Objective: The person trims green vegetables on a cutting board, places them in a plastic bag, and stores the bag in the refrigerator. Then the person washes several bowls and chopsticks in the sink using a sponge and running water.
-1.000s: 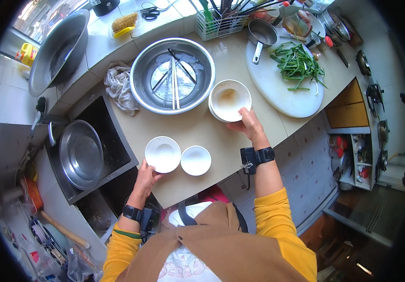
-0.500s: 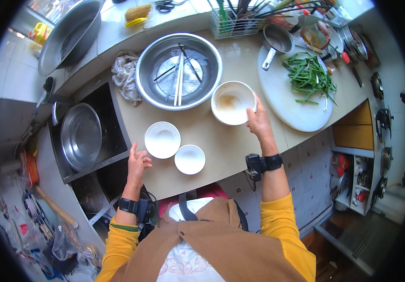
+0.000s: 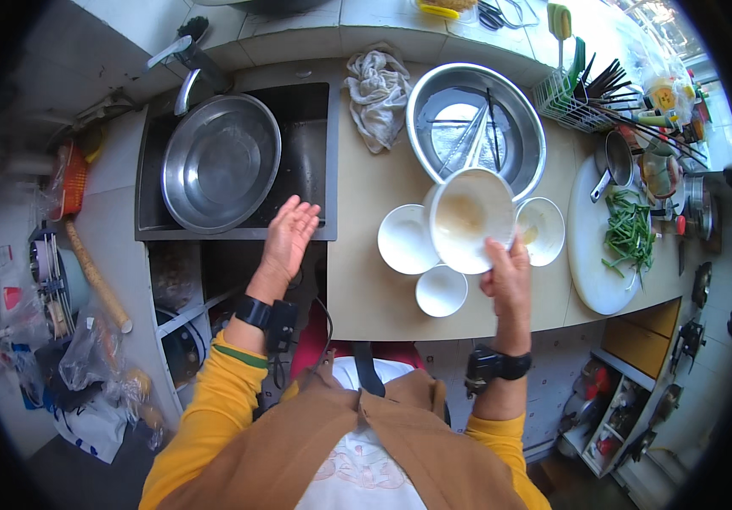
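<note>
My right hand (image 3: 509, 276) grips a large white bowl (image 3: 459, 217) by its rim, with a brownish stain inside. It is lifted and tilted above the counter. Beneath and around it stand a white bowl (image 3: 405, 240) on the left, a smaller white bowl (image 3: 442, 293) in front and another white bowl (image 3: 544, 229) with a yellowish residue on the right. My left hand (image 3: 289, 242) is open and holds nothing, by the front edge of the sink (image 3: 306, 153). A wide metal basin (image 3: 221, 166) rests in that sink.
Behind the bowls stands a metal basin (image 3: 421, 89) with water and chopsticks. A crumpled cloth (image 3: 379, 93) lies beside it. To the right, a white cutting board (image 3: 595, 289) carries cut greens (image 3: 629, 234) and a small pot (image 3: 614, 157). A faucet (image 3: 192, 68) rises behind the sink.
My view has turned left toward the sink. The large bowl has come up off the counter in my right hand and moved left, uncovering another bowl. My left hand has shifted toward the sink.
</note>
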`<state>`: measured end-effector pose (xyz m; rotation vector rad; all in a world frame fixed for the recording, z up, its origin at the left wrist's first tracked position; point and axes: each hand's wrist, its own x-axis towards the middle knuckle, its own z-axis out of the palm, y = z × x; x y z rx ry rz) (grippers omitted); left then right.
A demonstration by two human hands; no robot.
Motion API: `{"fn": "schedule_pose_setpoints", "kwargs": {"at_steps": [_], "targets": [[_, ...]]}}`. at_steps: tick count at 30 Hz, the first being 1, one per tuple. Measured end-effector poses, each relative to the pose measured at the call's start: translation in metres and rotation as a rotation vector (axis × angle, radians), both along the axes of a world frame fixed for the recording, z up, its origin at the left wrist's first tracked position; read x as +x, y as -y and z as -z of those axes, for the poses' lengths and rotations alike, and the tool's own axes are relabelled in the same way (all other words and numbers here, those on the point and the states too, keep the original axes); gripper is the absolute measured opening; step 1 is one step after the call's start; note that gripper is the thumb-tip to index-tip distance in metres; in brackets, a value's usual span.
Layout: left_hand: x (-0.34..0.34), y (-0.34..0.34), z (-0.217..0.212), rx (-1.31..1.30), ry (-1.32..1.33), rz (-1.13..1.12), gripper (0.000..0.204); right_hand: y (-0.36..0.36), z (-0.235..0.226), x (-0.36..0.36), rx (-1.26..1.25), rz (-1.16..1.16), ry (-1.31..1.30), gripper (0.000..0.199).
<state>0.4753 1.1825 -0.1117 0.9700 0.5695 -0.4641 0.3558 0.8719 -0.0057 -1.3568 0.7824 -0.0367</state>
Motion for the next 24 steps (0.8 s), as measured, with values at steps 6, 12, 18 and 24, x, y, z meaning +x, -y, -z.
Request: {"fn": "schedule_pose_setpoints", "kwargs": {"at_steps": [6, 12, 18, 24], "targets": [[0.007, -0.039, -0.026, -0.191, 0.193, 0.310, 0.076, -0.121, 0.041, 0.054, 0.152, -0.092, -0.047, 0.033], [0.008, -0.043, -0.037, 0.261, 0.492, 0.339, 0.091, -0.211, 0.084, 0.096, 0.390, -0.125, -0.055, 0.029], [0.024, -0.081, -0.018, 0.473, 0.526, 0.332, 0.082, -0.217, 0.113, 0.139, 0.122, -0.538, -0.161, 0.029], [0.028, -0.087, -0.009, 0.444, 0.454, 0.206, 0.082, -0.228, 0.134, 0.169, -0.293, -0.578, -0.071, 0.026]]}}
